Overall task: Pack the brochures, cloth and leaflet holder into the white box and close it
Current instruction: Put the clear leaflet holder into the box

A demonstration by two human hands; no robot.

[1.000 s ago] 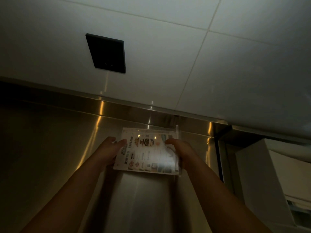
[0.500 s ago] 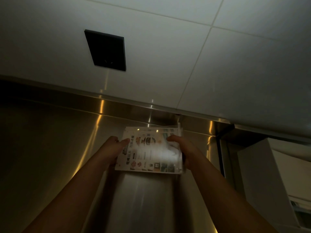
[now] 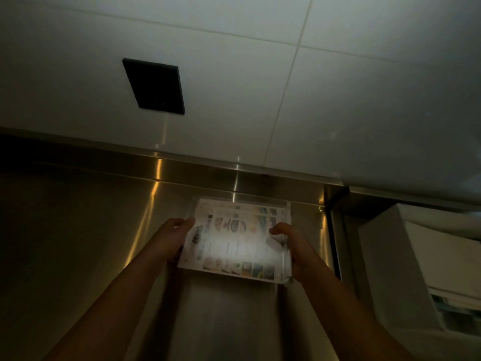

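A clear acrylic leaflet holder [image 3: 285,256] filled with printed brochures [image 3: 234,246] is held up in front of a steel wall. My left hand [image 3: 173,235] grips its left edge, thumb over the front. Its right edge is gripped by my right hand [image 3: 294,243], fingers curled over the front. The white box [image 3: 390,269] stands open at the right, with white folded material [image 3: 447,246] inside it. I cannot tell if that material is the cloth.
A brushed steel wall panel [image 3: 78,243] fills the lower left. White ceiling tiles [image 3: 260,74] with a black rectangular plate [image 3: 153,86] are above. A dark vertical gap [image 3: 335,230] separates the steel panel from the box side.
The holder has tilted, its top leaning away and more of the brochure tops showing. Both hands kept their grip and shifted slightly right and down.
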